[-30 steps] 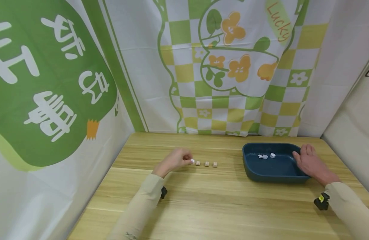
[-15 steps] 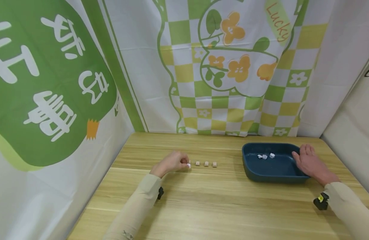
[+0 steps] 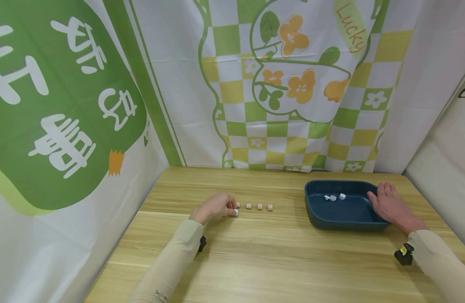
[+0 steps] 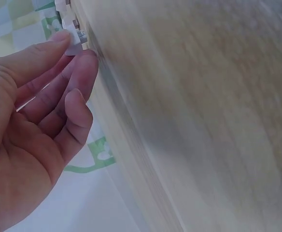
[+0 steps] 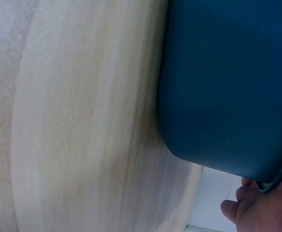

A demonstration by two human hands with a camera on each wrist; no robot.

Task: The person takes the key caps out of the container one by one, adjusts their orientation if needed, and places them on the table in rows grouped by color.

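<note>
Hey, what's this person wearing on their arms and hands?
Both arms wear long, close-fitting cream sleeves to the wrist. The left hand and right hand are bare, with no gloves. A small black device sits at each wrist; the right one shows a yellow spot.

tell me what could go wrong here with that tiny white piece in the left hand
The left hand pinches the small white piece only at its fingertips, so the grip might slip and drop it. It sits right at the end of the row of small blocks on the table, so a nudge could knock them out of line. The right hand rests on the blue tray, which might shift.
</note>
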